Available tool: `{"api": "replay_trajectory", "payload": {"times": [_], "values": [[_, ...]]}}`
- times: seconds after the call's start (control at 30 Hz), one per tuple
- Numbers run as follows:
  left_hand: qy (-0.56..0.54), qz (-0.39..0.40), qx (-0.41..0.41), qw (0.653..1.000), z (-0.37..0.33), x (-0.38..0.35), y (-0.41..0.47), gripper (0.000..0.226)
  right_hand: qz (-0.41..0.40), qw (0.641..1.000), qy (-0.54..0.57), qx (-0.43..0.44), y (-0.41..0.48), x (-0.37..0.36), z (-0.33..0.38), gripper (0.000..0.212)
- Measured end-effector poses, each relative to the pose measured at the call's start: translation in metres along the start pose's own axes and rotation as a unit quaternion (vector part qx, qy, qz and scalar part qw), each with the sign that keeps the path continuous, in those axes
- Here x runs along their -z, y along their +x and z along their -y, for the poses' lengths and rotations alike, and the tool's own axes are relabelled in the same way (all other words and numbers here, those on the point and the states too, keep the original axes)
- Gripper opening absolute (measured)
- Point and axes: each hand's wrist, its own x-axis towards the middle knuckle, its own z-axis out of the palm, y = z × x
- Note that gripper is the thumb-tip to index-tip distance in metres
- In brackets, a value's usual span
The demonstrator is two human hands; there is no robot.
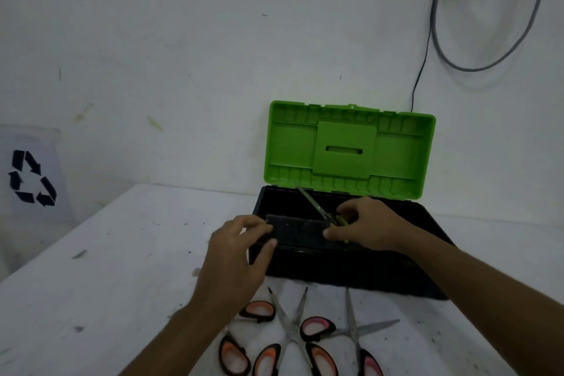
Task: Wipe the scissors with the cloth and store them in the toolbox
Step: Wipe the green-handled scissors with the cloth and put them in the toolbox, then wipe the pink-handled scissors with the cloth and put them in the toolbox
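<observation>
A black toolbox (345, 272) stands open on the table, its green lid (348, 149) upright against the wall. Over the box, my right hand (366, 226) grips a pair of scissors (314, 207) by yellowish handles, with the blades pointing up and to the left. My left hand (238, 256) pinches the left end of a dark, flat, cloth-like piece (293, 230) held across the box's front edge. Its right end meets the scissors at my right hand. Several more scissors (293, 333) with orange and pink handles lie open on the table in front of the box.
The white table (106, 278) runs to an edge at the left. A white bin with a recycling mark (30, 180) stands beyond that edge. Grey cables (476, 49) hang on the wall at the upper right, and a thin black wire drops behind the lid.
</observation>
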Motion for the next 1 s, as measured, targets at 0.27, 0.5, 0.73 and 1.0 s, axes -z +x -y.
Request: {"api": "replay_trajectory", "payload": {"times": [0.27, 0.5, 0.73, 1.0], "values": [[-0.039, -0.021, 0.063, 0.997, 0.029, -0.005, -0.004, 0.020, 0.084, 0.987, -0.131, 0.033, 0.053, -0.016, -0.013, 0.066], [-0.042, -0.023, 0.068, 0.997, 0.039, -0.011, -0.002, 0.015, 0.110, 0.980, -0.151, 0.068, 0.075, -0.031, -0.018, 0.064], [-0.059, -0.026, 0.091, 0.994, 0.041, -0.012, 0.000, 0.016, 0.119, 0.983, -0.111, 0.082, 0.083, -0.044, -0.021, 0.054], [-0.034, -0.014, 0.074, 0.997, 0.027, -0.005, 0.001, 0.019, 0.100, 0.989, -0.087, 0.067, 0.072, -0.031, -0.023, 0.047]]}}
